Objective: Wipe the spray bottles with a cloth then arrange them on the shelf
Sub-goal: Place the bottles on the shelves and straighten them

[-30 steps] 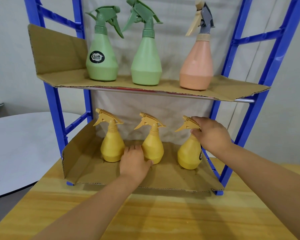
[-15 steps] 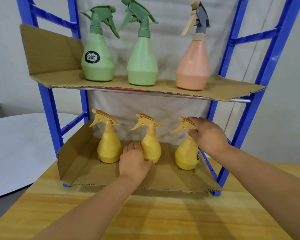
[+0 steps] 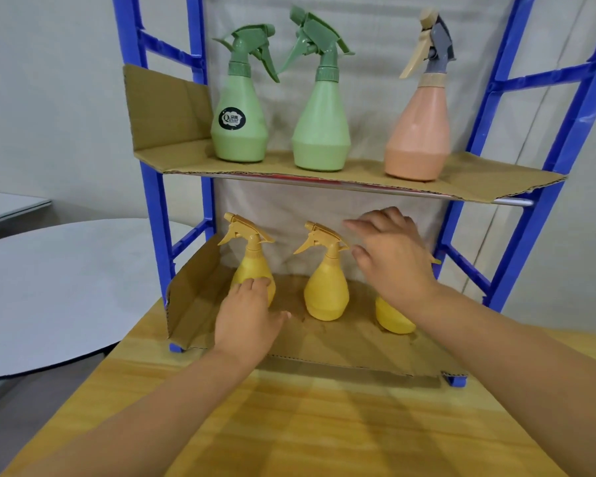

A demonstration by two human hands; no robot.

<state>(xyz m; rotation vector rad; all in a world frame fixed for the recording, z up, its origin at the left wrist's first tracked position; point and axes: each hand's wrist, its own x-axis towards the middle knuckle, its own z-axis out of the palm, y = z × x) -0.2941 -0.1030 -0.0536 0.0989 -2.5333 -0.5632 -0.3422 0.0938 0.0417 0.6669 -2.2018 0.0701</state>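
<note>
Altogether three yellow spray bottles (image 3: 326,287), two green bottles (image 3: 240,132), one peach bottle (image 3: 418,146)

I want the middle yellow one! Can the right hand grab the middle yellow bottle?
Probably yes. The right hand hangs open just right of the middle yellow bottle, fingers near its trigger. Nothing sits between them; the left hand is at the left yellow bottle.
</note>
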